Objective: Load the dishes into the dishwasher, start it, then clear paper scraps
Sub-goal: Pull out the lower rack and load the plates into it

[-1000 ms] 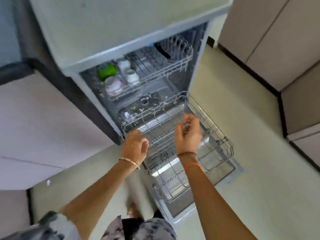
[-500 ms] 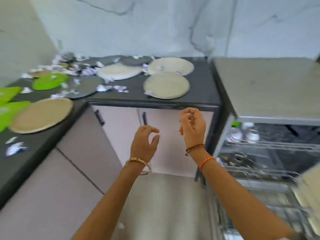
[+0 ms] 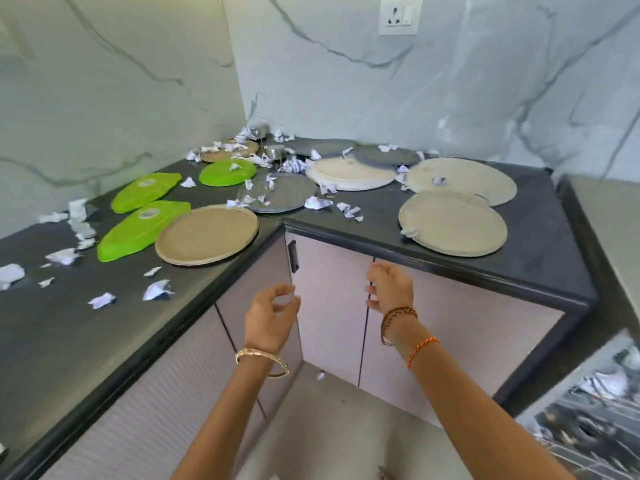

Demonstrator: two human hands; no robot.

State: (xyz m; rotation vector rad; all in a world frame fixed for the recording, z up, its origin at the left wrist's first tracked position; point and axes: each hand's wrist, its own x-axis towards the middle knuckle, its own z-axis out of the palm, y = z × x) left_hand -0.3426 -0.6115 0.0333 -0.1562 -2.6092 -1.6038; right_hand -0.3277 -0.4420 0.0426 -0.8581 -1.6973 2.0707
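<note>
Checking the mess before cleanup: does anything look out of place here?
Yes. Crumpled paper scraps litter the counter, some lying on the plates; one scrap sits on the floor.

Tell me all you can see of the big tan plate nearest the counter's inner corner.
The tan plate is round, wide and shallow, with a low raised rim and a matte, speckled brown face. It lies flat, face up and empty, on the dark countertop near its front edge. One green dish meets its left rim; a grey plate sits just behind. No hand touches it.
</note>
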